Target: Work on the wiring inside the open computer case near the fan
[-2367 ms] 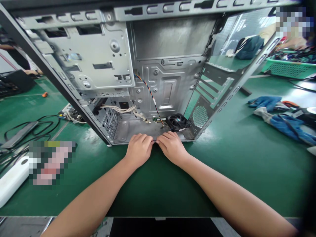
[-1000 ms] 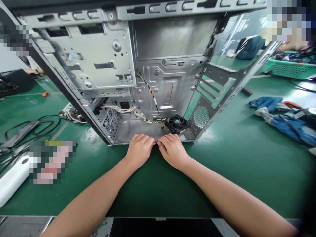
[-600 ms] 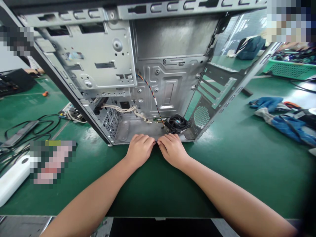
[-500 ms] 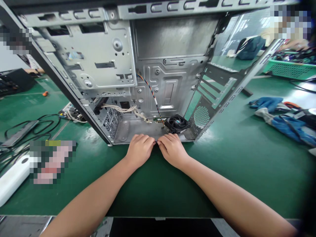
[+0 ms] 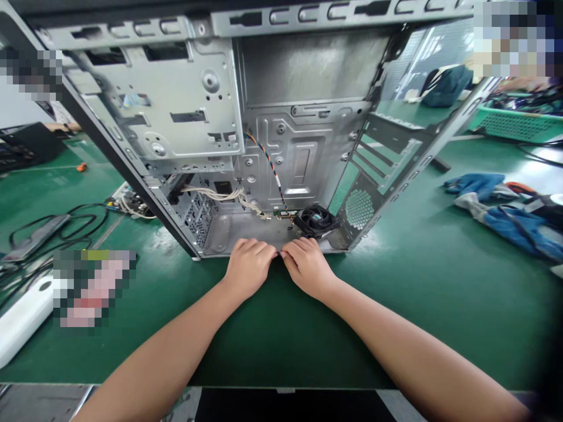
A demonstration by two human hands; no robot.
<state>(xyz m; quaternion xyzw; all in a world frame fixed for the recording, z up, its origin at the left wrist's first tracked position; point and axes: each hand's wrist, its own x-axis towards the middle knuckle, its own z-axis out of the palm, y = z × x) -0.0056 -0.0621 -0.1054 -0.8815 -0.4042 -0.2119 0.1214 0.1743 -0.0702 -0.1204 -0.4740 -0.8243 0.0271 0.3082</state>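
Observation:
An open metal computer case (image 5: 303, 158) stands upright on the green table, its open side facing me. At its bottom front edge, my left hand (image 5: 250, 266) is closed, fingers curled over the rim. Beside it my right hand (image 5: 310, 266) grips the same edge, the two thumbs almost meeting. Just behind my right hand a black cooling fan (image 5: 315, 220) lies on the case floor. A small green circuit board (image 5: 285, 213) sits next to it. White cables (image 5: 240, 197) and a twisted multicoloured cable (image 5: 269, 158) hang inside. My fingertips are partly hidden.
On the left are black cords (image 5: 88, 225), a power strip (image 5: 37, 237), a white object (image 5: 26, 322) and a circuit board (image 5: 127, 200). Blue and white gloves (image 5: 497, 217) lie on the right. A green basket (image 5: 519, 124) holds jumbled parts behind them.

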